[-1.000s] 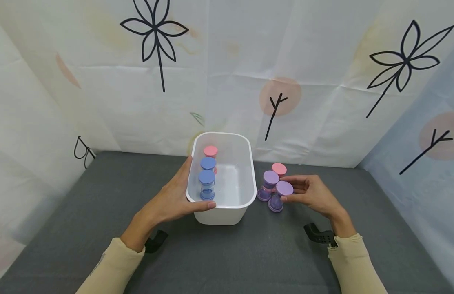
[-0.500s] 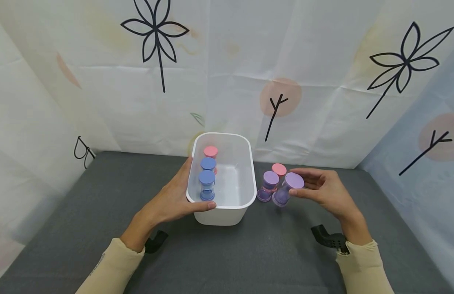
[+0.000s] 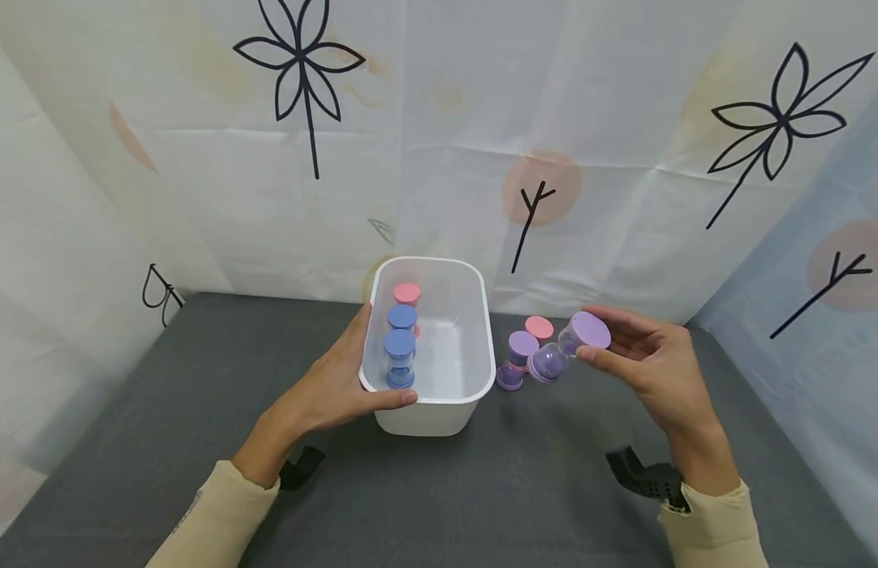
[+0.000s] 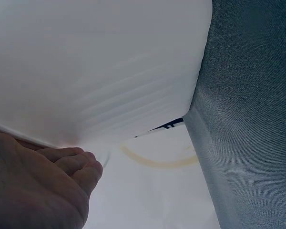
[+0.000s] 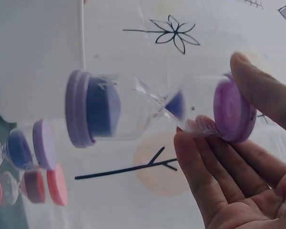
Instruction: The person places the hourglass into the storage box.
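Three fingers and the thumb of my right hand (image 3: 655, 367) pinch the upper cap of a purple-capped hourglass (image 3: 577, 343), holding it tilted above the table. Dark purple sand shows in its clear bulbs in the right wrist view. My left hand (image 3: 339, 375) lies against a white plastic bin (image 3: 427, 418), its thumb along the front rim and its fingers along the outer left wall. Inside the bin stand two blue-capped hourglasses (image 3: 400, 359) and a pink-capped one (image 3: 406, 293). Another purple-capped hourglass (image 3: 522, 347) and a pink-capped one (image 3: 538, 327) stand right of the bin.
A dark grey cloth covers the table (image 3: 446, 505). Behind and at the sides hangs a pale printed cloth (image 3: 439, 118) with plant drawings. A black strap (image 3: 648, 477) sits at the right wrist, another (image 3: 301, 468) at the left.
My right hand has lifted the purple-capped hourglass off the table and moved it right and up, tilting it. The left hand and the bin have stayed in place.
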A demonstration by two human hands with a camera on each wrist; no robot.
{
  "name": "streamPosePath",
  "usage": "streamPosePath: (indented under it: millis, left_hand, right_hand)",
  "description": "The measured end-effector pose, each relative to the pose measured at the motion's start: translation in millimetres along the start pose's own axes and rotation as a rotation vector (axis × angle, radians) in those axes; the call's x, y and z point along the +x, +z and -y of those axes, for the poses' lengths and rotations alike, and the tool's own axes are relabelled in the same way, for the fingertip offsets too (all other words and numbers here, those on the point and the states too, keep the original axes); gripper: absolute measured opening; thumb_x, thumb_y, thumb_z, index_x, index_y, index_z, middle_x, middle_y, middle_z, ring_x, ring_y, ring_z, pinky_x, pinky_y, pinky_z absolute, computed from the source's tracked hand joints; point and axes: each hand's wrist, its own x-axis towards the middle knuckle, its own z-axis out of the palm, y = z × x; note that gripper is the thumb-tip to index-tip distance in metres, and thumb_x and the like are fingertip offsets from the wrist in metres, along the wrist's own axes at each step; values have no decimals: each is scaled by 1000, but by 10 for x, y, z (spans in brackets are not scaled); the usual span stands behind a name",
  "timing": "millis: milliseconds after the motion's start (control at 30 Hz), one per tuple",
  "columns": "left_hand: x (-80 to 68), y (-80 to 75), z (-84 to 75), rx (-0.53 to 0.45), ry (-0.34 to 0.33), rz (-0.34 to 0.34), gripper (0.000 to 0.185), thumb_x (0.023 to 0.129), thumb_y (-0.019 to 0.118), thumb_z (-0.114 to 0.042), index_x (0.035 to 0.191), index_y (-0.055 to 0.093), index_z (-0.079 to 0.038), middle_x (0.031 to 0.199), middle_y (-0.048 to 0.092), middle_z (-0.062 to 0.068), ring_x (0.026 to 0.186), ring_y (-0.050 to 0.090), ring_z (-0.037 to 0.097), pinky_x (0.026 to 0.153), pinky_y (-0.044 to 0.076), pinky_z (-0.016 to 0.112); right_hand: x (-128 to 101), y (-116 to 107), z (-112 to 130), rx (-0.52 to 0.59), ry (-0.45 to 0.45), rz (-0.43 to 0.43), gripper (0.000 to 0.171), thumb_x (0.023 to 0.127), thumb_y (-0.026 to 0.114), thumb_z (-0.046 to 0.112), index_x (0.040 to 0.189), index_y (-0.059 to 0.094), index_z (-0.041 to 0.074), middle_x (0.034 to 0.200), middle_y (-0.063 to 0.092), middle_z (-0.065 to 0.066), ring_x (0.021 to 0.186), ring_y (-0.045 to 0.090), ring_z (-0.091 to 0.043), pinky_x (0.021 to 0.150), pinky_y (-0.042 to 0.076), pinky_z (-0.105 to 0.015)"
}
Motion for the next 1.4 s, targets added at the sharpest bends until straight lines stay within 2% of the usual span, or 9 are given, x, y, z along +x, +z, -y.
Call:
streamPosePath:
  millis: [133, 300, 467, 700, 833, 967, 1133, 1200, 1400]
  left_hand:
    - [6, 2, -22, 21, 1, 2, 121, 73, 89, -49, 159, 4, -42, 151, 37, 2, 127, 50, 20, 101, 46, 55]
    - [12, 1, -11, 40, 25, 1, 120, 74, 87, -55, 160, 5, -41, 152, 37, 0, 129, 48, 16, 102, 44, 54]
    - [9, -10, 3, 51, 38, -5, 121, 72, 88, -54, 160, 6, -39, 152, 36, 0, 129, 47, 15, 104, 42, 53]
    - [-9, -31, -111, 17, 18, 3, 121, 74, 91, -42, 161, 7, -34, 154, 35, 6, 132, 46, 26, 105, 39, 60]
    - [-35, -76, -307, -8, 2, 13, 117, 76, 90, -33, 161, 11, -25, 152, 36, 10, 131, 47, 34, 105, 39, 60]
    - [-48, -106, -405, -16, 5, 19, 113, 77, 89, -30, 160, 13, -22, 149, 38, 11, 129, 49, 33, 104, 41, 60]
    - [-15, -43, -145, -10, 17, 13, 117, 76, 89, -44, 159, 8, -38, 150, 38, 4, 127, 51, 23, 102, 44, 57]
    - [-16, -36, -128, -16, 29, 10, 117, 75, 89, -45, 159, 8, -40, 151, 38, 4, 127, 51, 23, 102, 45, 57]
    - [-64, -98, -412, -31, 16, 28, 114, 79, 87, -29, 161, 9, -26, 153, 34, 6, 128, 50, 29, 101, 45, 57]
  right_hand:
    - [-16, 45, 68, 59, -33, -20, 48, 81, 72, -22, 127, 63, -14, 115, 72, -7, 99, 71, -14, 82, 56, -26]
    - [-35, 148, 132, 128, -78, -36, 50, 79, 69, -27, 127, 61, -16, 118, 71, -12, 102, 71, -18, 84, 55, -28]
    - [-39, 302, 153, 187, -101, -51, 52, 76, 68, -30, 126, 61, -18, 118, 70, -18, 103, 71, -23, 85, 56, -30]
    - [34, 539, 193, 218, -112, 19, 51, 77, 70, -27, 126, 60, -18, 118, 70, -19, 104, 71, -26, 86, 56, -32]
    - [118, 709, 204, 188, -63, 52, 51, 77, 74, -23, 126, 61, -16, 117, 70, -19, 96, 71, -23, 78, 58, -32]
    - [228, 889, 171, 152, -1, 114, 52, 79, 79, -14, 128, 62, -12, 117, 69, -16, 97, 71, -23, 83, 58, -34]
    - [365, 1138, 43, 176, 82, 214, 50, 81, 80, -7, 129, 64, -7, 116, 69, -17, 102, 71, -26, 88, 56, -37]
    - [414, 1238, -27, 184, 116, 259, 48, 82, 80, -6, 128, 65, -5, 114, 70, -18, 102, 72, -28, 88, 56, -38]
    - [529, 1475, -186, 154, 188, 380, 46, 83, 80, -3, 127, 66, -4, 116, 72, -15, 105, 71, -27, 89, 56, -37]
